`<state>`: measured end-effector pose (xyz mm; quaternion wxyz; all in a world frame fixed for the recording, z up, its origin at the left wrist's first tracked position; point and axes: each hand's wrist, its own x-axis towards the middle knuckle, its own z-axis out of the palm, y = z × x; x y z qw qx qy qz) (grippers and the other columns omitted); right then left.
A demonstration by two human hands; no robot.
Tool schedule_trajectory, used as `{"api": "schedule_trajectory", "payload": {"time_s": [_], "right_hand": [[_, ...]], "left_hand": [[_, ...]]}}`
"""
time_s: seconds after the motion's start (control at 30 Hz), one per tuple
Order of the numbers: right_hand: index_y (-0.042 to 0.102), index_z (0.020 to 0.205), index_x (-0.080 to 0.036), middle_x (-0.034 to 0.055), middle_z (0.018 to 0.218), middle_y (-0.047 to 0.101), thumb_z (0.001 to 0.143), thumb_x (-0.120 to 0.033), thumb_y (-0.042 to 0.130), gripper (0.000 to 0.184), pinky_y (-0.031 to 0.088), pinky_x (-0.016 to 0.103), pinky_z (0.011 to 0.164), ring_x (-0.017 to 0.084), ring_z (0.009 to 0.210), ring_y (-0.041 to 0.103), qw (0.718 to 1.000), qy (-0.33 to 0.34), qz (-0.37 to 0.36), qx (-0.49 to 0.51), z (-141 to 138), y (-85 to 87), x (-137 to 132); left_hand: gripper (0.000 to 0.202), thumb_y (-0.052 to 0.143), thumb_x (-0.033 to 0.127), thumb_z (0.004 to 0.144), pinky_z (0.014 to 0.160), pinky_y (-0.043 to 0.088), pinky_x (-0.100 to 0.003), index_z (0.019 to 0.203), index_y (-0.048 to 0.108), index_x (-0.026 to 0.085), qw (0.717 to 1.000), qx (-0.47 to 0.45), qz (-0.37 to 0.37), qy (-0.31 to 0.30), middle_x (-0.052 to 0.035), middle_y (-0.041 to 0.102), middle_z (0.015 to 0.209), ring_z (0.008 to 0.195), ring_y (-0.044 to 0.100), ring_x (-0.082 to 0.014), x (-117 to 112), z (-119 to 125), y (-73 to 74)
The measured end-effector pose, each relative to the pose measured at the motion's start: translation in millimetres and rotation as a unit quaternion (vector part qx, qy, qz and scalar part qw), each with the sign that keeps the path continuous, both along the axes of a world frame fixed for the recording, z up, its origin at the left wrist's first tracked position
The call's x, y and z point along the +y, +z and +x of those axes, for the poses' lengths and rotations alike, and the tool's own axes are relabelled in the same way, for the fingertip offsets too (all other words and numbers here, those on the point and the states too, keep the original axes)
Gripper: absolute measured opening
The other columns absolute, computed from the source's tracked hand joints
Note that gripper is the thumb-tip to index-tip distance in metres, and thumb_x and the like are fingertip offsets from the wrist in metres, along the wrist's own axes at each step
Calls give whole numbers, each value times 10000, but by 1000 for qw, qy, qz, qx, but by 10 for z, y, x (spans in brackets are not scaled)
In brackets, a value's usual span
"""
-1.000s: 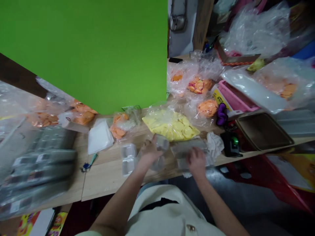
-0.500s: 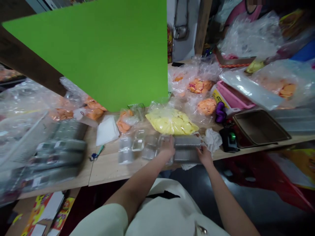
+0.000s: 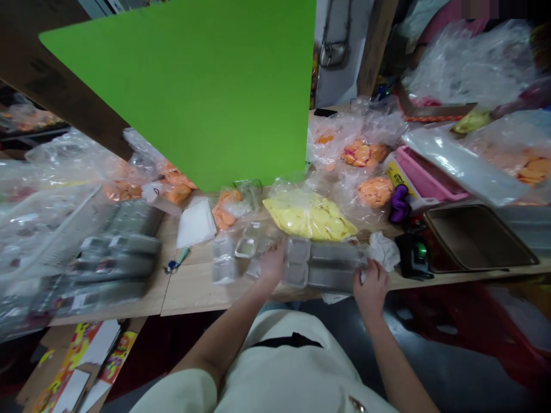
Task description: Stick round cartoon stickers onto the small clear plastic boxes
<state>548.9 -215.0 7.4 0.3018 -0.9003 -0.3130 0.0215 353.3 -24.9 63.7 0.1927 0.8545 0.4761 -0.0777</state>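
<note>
A long nested stack of clear plastic trays (image 3: pixel 331 267) lies on its side along the table's front edge. At its right end is my right hand (image 3: pixel 371 284), fingers curled against the end of the stack and its thin plastic wrap. My left hand (image 3: pixel 272 264) is just left of the stack's left end, over loose clear trays; its fingers are blurred, and whether they grip one cannot be made out. Further left stand a clear two-part tray (image 3: pixel 224 261) and another small clear tray (image 3: pixel 246 246). Behind the stack rests a bag of yellow discs (image 3: pixel 310 215).
A green board (image 3: pixel 193 97) rises behind the table. Stacked grey-looking packs (image 3: pixel 116 255), white sheets (image 3: pixel 196 221) and a keyring (image 3: pixel 173 265) are on the left. On the right are crumpled tissue (image 3: pixel 383 251), a tape dispenser (image 3: pixel 413 258), a brown bin (image 3: pixel 477 235) and a pink basket (image 3: pixel 430 172).
My left hand has moved left, off the end of the stack, to the loose trays. My right hand stays at the stack's right end, fingers more curled. The view has shifted slightly.
</note>
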Motion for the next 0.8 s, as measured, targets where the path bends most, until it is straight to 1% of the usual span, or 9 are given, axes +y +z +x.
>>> {"api": "schedule_trajectory", "payload": {"time_s": [0.1,0.2,0.3,0.4,0.47,0.57,0.67,0.73,0.8], "right_hand": [[513,1157,-135,144,1119,533,829,-253,390,370,338,457,937,264,1084,434,989,147,14,-31,-300,235,219],[544,1120,-158,106,1053,568,829,-200,380,336,384,405,903,229,1006,468,958,285,21,30,-627,388,476],[587,1057,-172,94,1020,592,817,-188,387,313,396,402,898,228,986,489,933,339,27,119,-848,432,670],[592,1053,-164,104,1018,605,807,-234,411,313,416,414,886,232,974,526,923,331,30,192,-975,422,826],[507,1184,-150,117,1104,590,793,-289,448,419,444,402,869,230,1008,544,907,323,47,265,-1052,430,927],[301,1344,-176,106,1254,529,750,-368,511,659,462,379,874,218,1109,524,827,298,106,464,-1137,485,1045],[304,1333,-195,93,1274,521,768,-451,469,642,475,372,862,209,1105,538,749,221,132,611,-1104,532,1057],[373,1285,-189,89,1192,582,764,-482,459,604,498,353,813,204,1021,590,766,157,111,613,-1021,507,1011],[454,1206,-154,96,1065,638,740,-478,465,567,513,338,759,204,908,629,822,105,77,554,-929,424,957]], "left_hand": [[632,500,200,787,913,328,-427,1365,246,195,999,29,14,14,-165,551,1138,1098,472,-300,38,-31,-18],[572,501,190,786,946,289,-426,1326,312,177,999,35,21,4,-170,555,1135,1106,482,-286,66,-24,-22],[528,486,170,791,943,289,-426,1301,348,163,999,28,21,14,-163,581,1080,1072,515,-276,105,-14,31],[487,480,180,792,898,345,-389,1270,391,169,998,-6,22,64,-139,606,1039,994,556,-255,147,-49,166],[436,479,201,792,825,402,-322,1226,442,191,989,-102,-3,109,-98,627,995,907,583,-212,147,-84,265],[373,501,242,782,724,441,-257,1151,512,191,951,-258,-83,150,-47,649,888,791,601,-165,76,-87,340],[319,465,346,823,754,451,-266,1080,569,188,923,-310,-178,140,-43,663,901,825,609,-174,-25,-26,323],[348,345,381,886,802,448,-268,1077,575,204,910,-335,-222,97,-39,660,982,898,602,-171,-19,-3,302],[371,250,323,921,852,434,-258,1122,540,208,928,-315,-189,70,-42,631,1074,975,578,-153,123,-41,291]]}}
